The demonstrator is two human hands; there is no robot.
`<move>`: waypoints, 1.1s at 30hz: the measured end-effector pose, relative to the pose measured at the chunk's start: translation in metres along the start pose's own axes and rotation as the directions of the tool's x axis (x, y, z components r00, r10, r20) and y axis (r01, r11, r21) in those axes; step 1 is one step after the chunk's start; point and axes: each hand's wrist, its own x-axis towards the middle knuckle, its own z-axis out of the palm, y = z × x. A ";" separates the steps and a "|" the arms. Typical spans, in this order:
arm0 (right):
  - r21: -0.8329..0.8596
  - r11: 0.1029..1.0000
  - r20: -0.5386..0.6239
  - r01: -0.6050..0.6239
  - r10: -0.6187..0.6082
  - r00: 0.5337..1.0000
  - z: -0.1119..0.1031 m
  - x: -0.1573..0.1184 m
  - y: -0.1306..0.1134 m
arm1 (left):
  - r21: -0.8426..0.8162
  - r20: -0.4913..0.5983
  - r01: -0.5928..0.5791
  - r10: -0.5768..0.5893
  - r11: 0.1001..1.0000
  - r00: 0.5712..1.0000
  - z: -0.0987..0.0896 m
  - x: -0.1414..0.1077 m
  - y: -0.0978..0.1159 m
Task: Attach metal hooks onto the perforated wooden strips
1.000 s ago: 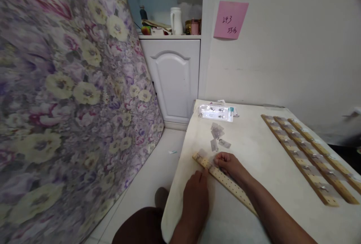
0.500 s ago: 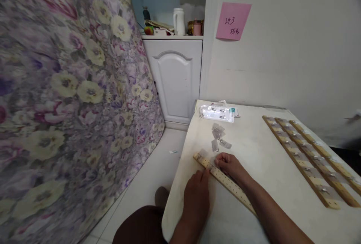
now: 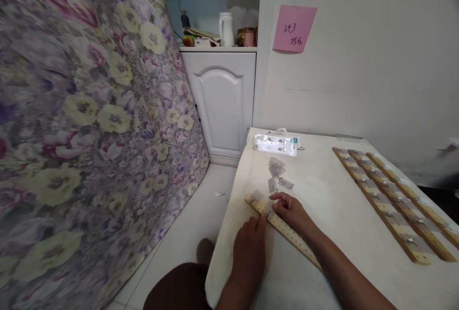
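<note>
A pale perforated wooden strip (image 3: pixel 292 237) lies slantwise on the cloth-covered table. Near its far left end is a clear plastic tab with a metal clip (image 3: pixel 255 198), and a second clear tab (image 3: pixel 268 208) sits between my hands. My left hand (image 3: pixel 250 248) is closed, its fingertips against the strip's near edge beside that second tab; exactly what they pinch is partly hidden. Just over the strip, my right hand (image 3: pixel 292 210) has its index finger stretched out, apart from the thumb, and the other fingers curled. Nothing shows between its fingers.
Several loose clear tabs with clips (image 3: pixel 276 167) lie beyond my hands. Behind them is a clear blister pack (image 3: pixel 274 144). Three wooden strips (image 3: pixel 389 200) carrying tabs lie at right. A floral curtain (image 3: pixel 107 118) hangs left of the table (image 3: pixel 315 166).
My right index finger has lifted and straightened away from the thumb, where before the fingertips were pinched together. My left hand stays at the strip.
</note>
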 end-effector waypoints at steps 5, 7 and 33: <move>-0.052 0.997 -0.006 0.051 -0.051 0.999 0.000 0.000 0.000 | 0.031 -0.002 -0.009 0.009 0.999 1.000 -0.001 0.000 0.001; -0.059 0.997 0.000 0.050 -0.050 0.999 0.001 0.000 -0.001 | 0.037 -0.006 -0.007 0.008 0.999 1.000 -0.002 0.000 0.001; -0.079 0.996 -0.065 0.052 -0.057 0.996 0.006 0.000 -0.009 | 0.015 0.001 0.022 -0.022 1.000 1.000 -0.003 0.001 0.003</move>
